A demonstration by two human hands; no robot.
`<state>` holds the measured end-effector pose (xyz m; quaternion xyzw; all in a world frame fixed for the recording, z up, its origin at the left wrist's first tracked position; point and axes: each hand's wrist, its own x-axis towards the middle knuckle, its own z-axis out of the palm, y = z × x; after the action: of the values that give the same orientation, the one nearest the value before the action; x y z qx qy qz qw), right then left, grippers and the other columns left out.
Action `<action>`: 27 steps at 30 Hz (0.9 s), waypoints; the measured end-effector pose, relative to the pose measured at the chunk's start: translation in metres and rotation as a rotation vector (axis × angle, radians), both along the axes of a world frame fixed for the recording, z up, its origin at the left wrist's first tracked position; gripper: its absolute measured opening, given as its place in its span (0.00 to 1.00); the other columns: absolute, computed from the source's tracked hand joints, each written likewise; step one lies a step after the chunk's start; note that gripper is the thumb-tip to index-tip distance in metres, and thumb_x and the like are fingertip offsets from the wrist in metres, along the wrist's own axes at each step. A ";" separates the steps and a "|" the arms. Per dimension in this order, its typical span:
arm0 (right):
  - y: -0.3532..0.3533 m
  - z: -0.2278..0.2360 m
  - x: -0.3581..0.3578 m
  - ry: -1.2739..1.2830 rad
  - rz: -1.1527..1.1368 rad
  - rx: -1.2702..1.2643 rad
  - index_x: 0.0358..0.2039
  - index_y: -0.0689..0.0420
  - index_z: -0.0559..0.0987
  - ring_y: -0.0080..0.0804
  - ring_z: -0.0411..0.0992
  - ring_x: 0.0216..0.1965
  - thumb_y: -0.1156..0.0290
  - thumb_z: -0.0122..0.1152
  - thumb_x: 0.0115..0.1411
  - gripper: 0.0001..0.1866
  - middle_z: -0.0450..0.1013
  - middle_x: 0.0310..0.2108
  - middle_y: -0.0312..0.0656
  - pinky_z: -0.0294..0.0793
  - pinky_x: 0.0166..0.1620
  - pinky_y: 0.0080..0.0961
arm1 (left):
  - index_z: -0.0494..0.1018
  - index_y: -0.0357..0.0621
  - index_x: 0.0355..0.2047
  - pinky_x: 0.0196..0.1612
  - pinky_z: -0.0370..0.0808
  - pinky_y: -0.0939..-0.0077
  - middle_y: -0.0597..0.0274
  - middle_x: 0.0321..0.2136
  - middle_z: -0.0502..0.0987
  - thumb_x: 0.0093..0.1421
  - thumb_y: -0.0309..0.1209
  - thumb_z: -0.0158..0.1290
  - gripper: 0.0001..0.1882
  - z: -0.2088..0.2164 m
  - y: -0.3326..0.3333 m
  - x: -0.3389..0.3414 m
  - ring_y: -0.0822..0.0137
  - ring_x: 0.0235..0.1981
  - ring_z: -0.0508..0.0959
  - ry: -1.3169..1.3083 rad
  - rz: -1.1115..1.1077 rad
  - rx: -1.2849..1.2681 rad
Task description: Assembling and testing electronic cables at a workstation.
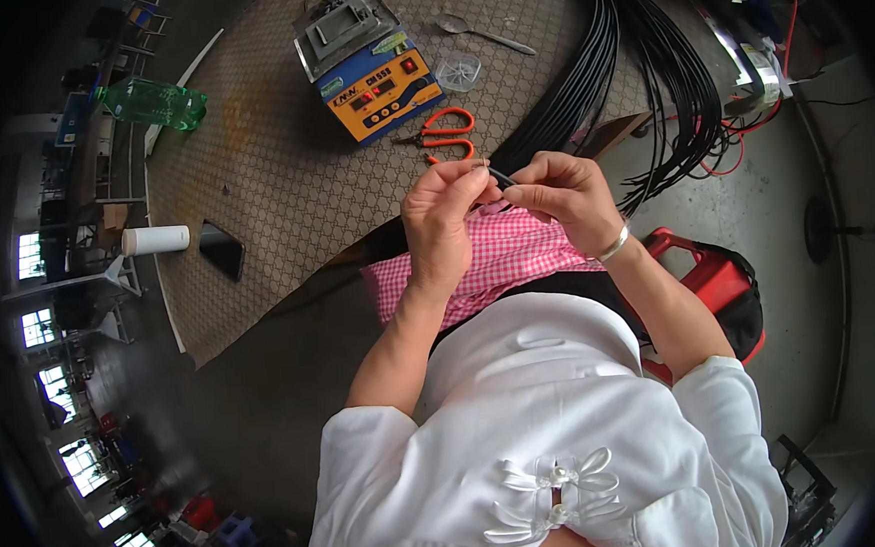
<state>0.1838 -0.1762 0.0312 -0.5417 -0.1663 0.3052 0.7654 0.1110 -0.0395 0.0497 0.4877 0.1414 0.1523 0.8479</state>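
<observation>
Both hands are raised close together at the near edge of the table. Between them is the end of a black cable (500, 176). My right hand (565, 197) pinches the cable between thumb and fingers. My left hand (442, 218) is closed at its tip, where thin copper-coloured strands seem to show. Just beyond my left hand lie orange-handled scissors (447, 122) on the table. A bundle of long black cables (586, 74) spreads from the far side of the table and hangs over its right edge.
A blue and orange solder pot (383, 94) stands behind the scissors. Near it are a clear plastic dish (458, 72) and a metal spoon (483, 32). Leftward are a green bottle (155, 103), a white cup (156, 240) and a phone (221, 251). A red stool (704, 282) stands at right.
</observation>
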 end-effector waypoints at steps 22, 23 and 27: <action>0.035 0.000 -0.003 0.264 0.130 -0.022 0.24 0.63 0.74 0.16 0.62 0.17 0.78 0.63 0.46 0.06 0.70 0.19 0.36 0.58 0.19 0.11 | 0.70 0.40 0.26 0.31 0.67 0.78 0.63 0.21 0.71 0.60 0.39 0.42 0.15 -0.014 0.027 -0.012 0.72 0.23 0.69 0.076 0.017 -0.375; 0.036 0.000 -0.003 0.257 0.139 -0.030 0.23 0.63 0.74 0.16 0.62 0.17 0.78 0.63 0.46 0.06 0.70 0.19 0.35 0.58 0.18 0.11 | 0.70 0.40 0.26 0.31 0.67 0.79 0.63 0.21 0.71 0.59 0.38 0.42 0.15 -0.014 0.029 -0.012 0.72 0.23 0.69 0.095 0.013 -0.390; 0.040 -0.003 -0.003 0.237 0.181 -0.056 0.23 0.63 0.74 0.15 0.61 0.17 0.78 0.63 0.47 0.06 0.69 0.18 0.35 0.57 0.18 0.11 | 0.70 0.42 0.25 0.29 0.67 0.79 0.64 0.19 0.71 0.58 0.37 0.44 0.13 -0.015 0.037 -0.016 0.72 0.21 0.70 0.134 -0.019 -0.437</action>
<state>0.1812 -0.1364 0.0281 -0.5058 -0.1143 0.4395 0.7335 0.0949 -0.0026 0.0349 0.3027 0.2223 0.0773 0.9236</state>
